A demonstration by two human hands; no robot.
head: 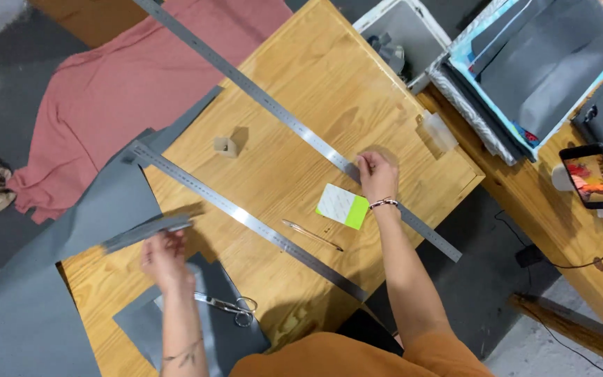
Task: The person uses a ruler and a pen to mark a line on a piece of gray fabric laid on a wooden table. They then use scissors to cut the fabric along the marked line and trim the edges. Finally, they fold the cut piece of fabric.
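Note:
My left hand [164, 258] grips one end of a narrow grey strip [144, 232] of sheet material, lifted over the wooden table [294, 91]. My right hand [376, 176] presses down on a long steel ruler [266, 101] that runs diagonally across the table. A second steel ruler [239, 216] lies parallel to it, closer to me. Between the two rulers lie a green and white card [343, 207] and a pen [312, 235]. Scissors [228, 306] rest on a grey sheet [211, 328] near my left forearm.
A large grey sheet [50, 272] hangs off the table's left side. Pink fabric [134, 84] lies at the back left. A small tan block [225, 146] stands mid-table. At right are a bin [403, 31], a stack of sheets [539, 63] and a phone [594, 176] on a stand.

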